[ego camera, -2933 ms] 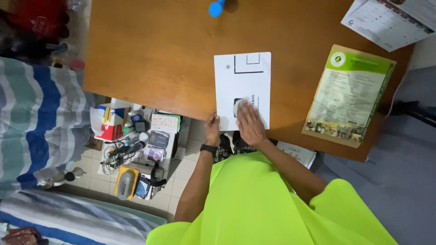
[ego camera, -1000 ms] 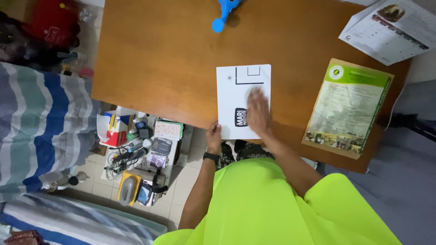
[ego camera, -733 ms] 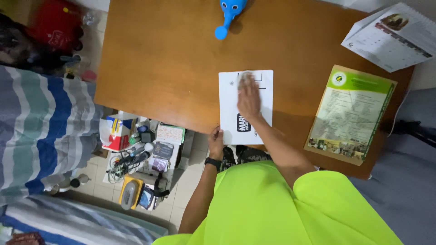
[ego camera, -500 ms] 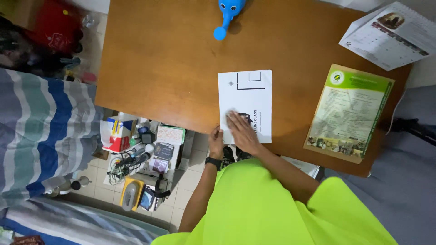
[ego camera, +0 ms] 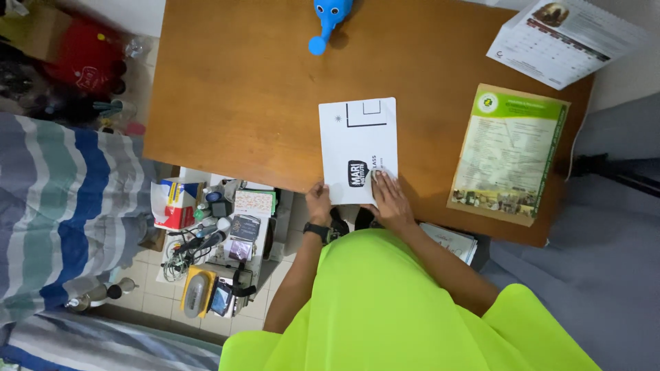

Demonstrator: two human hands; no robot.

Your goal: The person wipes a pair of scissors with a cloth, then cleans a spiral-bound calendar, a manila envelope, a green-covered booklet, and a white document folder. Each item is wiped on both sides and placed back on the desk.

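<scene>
— Change noted?
— My right hand (ego camera: 389, 200) has slid back to the near end of the white envelope (ego camera: 359, 148), flat, palm down, grasping nothing.
— Left?
— My left hand (ego camera: 318, 203) pinches its near edge at the table (ego camera: 234, 103) rim.
— Count, outward?
— One envelope, one green leaflet (ego camera: 509, 152), one calendar (ego camera: 565, 38), one blue elephant toy (ego camera: 328, 18).

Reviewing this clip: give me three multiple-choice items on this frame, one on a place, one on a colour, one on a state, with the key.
1. Where does the white envelope lie?
A. at the near edge of the wooden desk
B. on the bed
C. on the floor

2. What colour is the toy elephant?
A. red
B. blue
C. green

3. How is the right hand placed?
A. lifted clear
B. clenched around a pen
C. flat on the envelope

Key: 1 A, its lower end overhangs the edge, pinched by the left hand; 2 B, plainly blue; 3 C, fingers spread on the paper.
</scene>
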